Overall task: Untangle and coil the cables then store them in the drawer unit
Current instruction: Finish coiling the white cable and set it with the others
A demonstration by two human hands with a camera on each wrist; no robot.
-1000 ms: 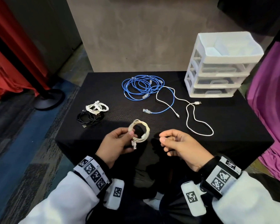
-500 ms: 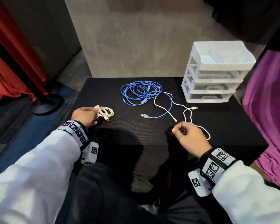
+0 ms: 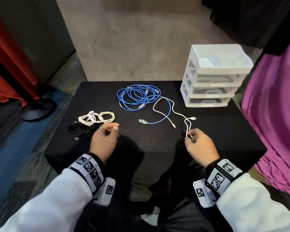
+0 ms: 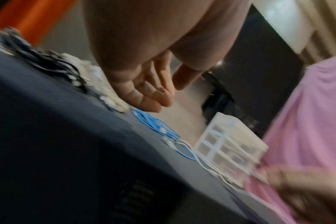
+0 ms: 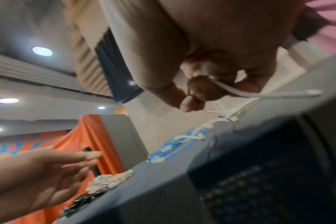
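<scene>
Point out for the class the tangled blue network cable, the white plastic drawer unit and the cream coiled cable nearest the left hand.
Tangled blue network cable (image 3: 137, 97): head view, on its overlapping loops.
White plastic drawer unit (image 3: 224, 66): head view, on its top tray's front rim.
Cream coiled cable (image 3: 106, 117): head view, on the ring's strands.

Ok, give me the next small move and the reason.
Probably bring the left hand, empty, over to the white cable that the right hand pinches and start coiling it; it lies loose, crossing the blue cable.

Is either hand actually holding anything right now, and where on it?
The right hand pinches the loose white cable at a bend in its middle. The left hand holds nothing.
</scene>
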